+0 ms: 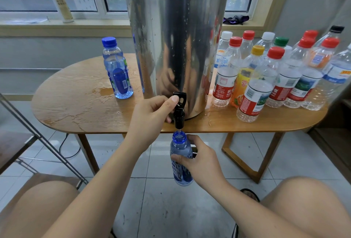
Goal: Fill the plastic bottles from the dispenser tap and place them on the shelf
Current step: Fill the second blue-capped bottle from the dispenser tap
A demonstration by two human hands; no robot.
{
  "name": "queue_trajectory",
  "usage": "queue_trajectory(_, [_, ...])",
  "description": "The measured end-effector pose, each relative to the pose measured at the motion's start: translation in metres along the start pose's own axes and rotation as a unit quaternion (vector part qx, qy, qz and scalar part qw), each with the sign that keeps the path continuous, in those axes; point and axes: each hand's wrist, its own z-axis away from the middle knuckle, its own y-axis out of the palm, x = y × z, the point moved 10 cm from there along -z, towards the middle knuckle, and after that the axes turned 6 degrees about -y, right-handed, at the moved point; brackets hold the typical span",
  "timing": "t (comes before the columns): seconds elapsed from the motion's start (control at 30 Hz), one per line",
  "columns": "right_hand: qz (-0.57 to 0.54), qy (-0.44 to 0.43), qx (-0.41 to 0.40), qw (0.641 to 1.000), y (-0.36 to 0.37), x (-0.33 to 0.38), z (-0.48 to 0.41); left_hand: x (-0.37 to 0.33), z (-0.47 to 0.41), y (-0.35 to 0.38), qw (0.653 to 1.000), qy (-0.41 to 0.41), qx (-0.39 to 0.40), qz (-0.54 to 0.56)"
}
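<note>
Blue bottle [180,161] gripped in right hand [199,159] just under black tap [179,109]; left hand [150,116] pinches the tap lever, water trickling in.

- Dispenser [174,47]: 1, with 1 tap [179,112].
- Desk [76,103]: 1.
- Blue bottles [117,70]: 2. One is capped, and 1 open bottle [181,161] has no cap.
- Clear bottles [254,93]: at least 12 in the group, one cut by the frame edge. Crowding at the rear blocks an exact count.
- Caps in that group: red caps [275,52] 6, white caps [227,34] 2 sure, green cap [281,41] 1, yellow cap [257,49] 1, black cap [337,28] 1.
- Hands: 2, left hand [152,112] and right hand [201,160].
- Sill [57,27]: 1 pale bottle [61,4], 1 dark cloth [236,19].
</note>
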Motion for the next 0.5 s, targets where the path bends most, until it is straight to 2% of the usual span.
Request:
queue_trajectory(0.17, [0.001, -0.001, -0.001, 1.000, -0.001, 0.001, 0.000, 0.001, -0.001, 0.000, 1.000, 0.007, 0.004, -0.004])
queue_trajectory(0.4, [-0.005, 0.000, 0.004, 1.000, -0.001, 0.002, 0.002, 0.007, 0.001, -0.006, 0.998, 0.005, 0.062, -0.018])
queue_trajectory(0.5, [-0.011, -0.004, 0.006, 1.000, -0.001, 0.004, 0.004, 0.012, -0.001, -0.019, 0.997, 0.008, 0.062, -0.038])
